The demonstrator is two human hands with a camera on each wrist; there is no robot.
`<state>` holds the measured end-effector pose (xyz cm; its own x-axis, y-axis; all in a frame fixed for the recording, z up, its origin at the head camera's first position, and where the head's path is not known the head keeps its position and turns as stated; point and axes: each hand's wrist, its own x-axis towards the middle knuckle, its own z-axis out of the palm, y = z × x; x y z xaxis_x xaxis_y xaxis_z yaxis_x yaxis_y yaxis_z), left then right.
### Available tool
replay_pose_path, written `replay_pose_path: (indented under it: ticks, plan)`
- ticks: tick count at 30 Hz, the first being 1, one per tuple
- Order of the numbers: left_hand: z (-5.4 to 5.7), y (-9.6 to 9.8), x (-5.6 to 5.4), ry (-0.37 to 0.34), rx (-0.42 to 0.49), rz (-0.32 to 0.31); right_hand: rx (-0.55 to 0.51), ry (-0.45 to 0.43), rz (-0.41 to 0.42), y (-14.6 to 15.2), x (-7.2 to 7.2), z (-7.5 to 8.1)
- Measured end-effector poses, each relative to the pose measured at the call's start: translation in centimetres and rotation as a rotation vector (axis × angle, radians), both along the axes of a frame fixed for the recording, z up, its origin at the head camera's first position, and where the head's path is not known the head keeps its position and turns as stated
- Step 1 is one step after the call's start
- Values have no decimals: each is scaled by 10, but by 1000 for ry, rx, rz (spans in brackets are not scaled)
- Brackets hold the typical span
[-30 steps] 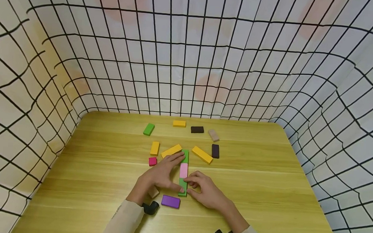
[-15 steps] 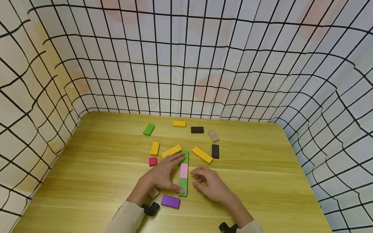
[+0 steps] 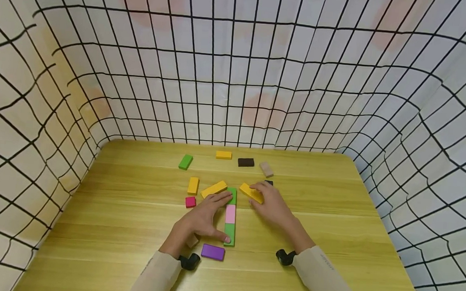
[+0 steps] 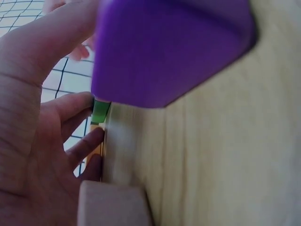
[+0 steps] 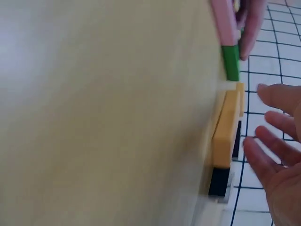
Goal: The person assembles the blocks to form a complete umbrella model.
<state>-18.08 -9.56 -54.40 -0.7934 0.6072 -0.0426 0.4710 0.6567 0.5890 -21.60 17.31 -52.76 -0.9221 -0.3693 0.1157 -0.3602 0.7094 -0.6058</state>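
Observation:
In the head view, two green blocks, the far one [image 3: 234, 196] and the near one [image 3: 230, 232], form a straight row with a pink block [image 3: 230, 214] between them. My left hand [image 3: 201, 215] spreads along this row, its thumb on the near green block and fingertips on the far one. A long yellow block [image 3: 250, 192] lies slantwise to the right of the row. Over its right end is my right hand [image 3: 275, 208]; in the right wrist view its fingers [image 5: 273, 141] are parted beside the yellow block [image 5: 225, 127], with nothing held.
Another long yellow block [image 3: 214, 189] lies by the left fingertips. A purple block [image 3: 213, 252] and a partly hidden beige block [image 4: 113, 205] sit near the left wrist. Farther back are a red block [image 3: 190, 202] and several small blocks. A grid-patterned sheet [image 3: 230, 73] encloses the table.
My right hand has left the near part of the row and moved away and to the right, up to the slanted yellow block. My left hand stays in place.

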Motion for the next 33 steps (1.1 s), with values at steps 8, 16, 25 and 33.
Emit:
replay_pose_path:
  ticks: [8,16,25,33]
  plan:
    - [0,0,0,10,-20,0,103,-6,-41,-21,-19,1]
    - [3,2,1,3,-9,9,166,-46,-94,-26,-22,3]
    - [2,3,3,-13,-21,20,171,-55,-73,-24,-25,-1]
    - [4,5,3,0,-38,20,114,-20,-44,-28,-32,3]
